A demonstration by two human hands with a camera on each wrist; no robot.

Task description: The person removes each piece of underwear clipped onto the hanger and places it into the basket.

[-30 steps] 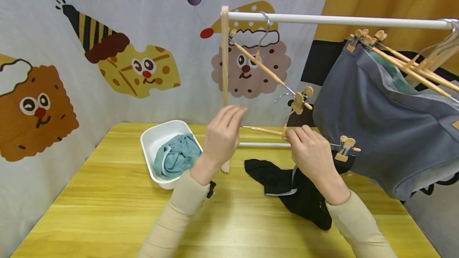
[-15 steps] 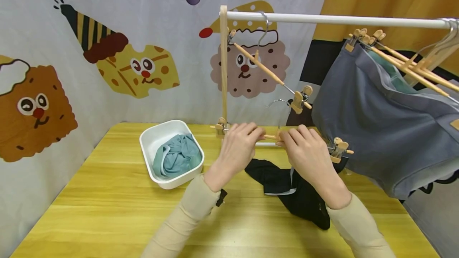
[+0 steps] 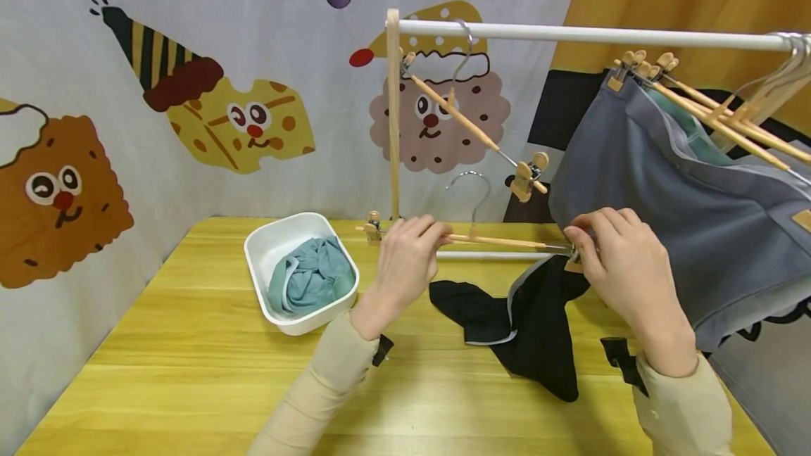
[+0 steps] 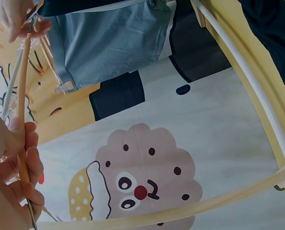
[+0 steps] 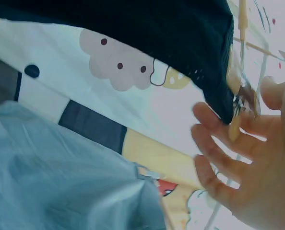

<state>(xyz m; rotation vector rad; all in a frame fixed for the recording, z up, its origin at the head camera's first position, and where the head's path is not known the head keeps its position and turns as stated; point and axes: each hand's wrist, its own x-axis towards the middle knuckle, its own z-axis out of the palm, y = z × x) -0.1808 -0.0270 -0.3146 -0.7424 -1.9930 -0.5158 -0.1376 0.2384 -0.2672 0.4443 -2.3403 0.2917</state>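
A wooden clip hanger [image 3: 507, 241] with a metal hook is held nearly level above the table. My left hand [image 3: 405, 253] grips its bar left of the hook, fingers curled round it in the left wrist view. At the bar's right end, my right hand [image 3: 624, 266] has thumb and fingers about the clip [image 5: 241, 108], seemingly pinching it. A black garment [image 3: 538, 333] with a grey edge hangs from that clip, its lower part lying on the table. The left clip [image 3: 374, 227] holds no cloth.
A rack with a white rail [image 3: 570, 34] and wooden post [image 3: 393, 111] stands behind. One bare clip hanger [image 3: 459, 117] hangs there; grey-blue shorts [image 3: 640, 160] hang at right. A white basin [image 3: 256, 266] at left holds teal cloth [image 3: 313, 276].
The hanger has shifted left and levelled. My left hand first moved right onto the bar, then slightly left. My right hand has moved from mid-bar rightward to the right clip.
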